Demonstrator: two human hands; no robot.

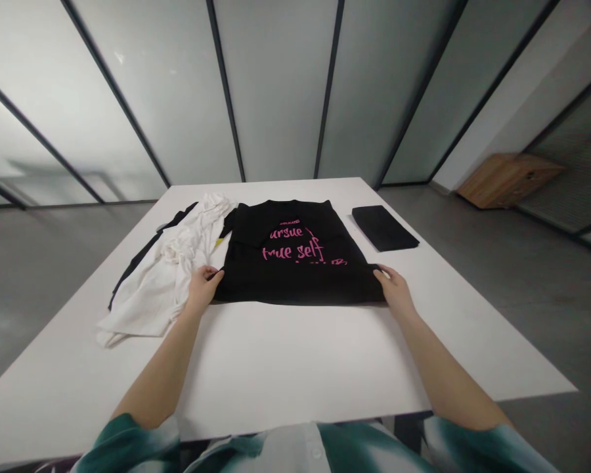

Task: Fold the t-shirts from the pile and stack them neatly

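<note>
A black T-shirt (300,286) with pink lettering lies on the white table in front of me. Its near edge is turned up in a wide band that covers the bottom of the print. My left hand (205,286) pinches the left end of that band. At the opposite end, my right hand (394,288) grips the band between thumb and fingers. Both hands are closed on the cloth, level with each other.
Left of the shirt, a crumpled white garment (152,289) lies over dark clothing (132,263). A folded black garment (384,228) rests on the right of the white table (295,368). Beyond stand frosted glass panels (280,92); a wooden box (507,179) sits on the floor at right.
</note>
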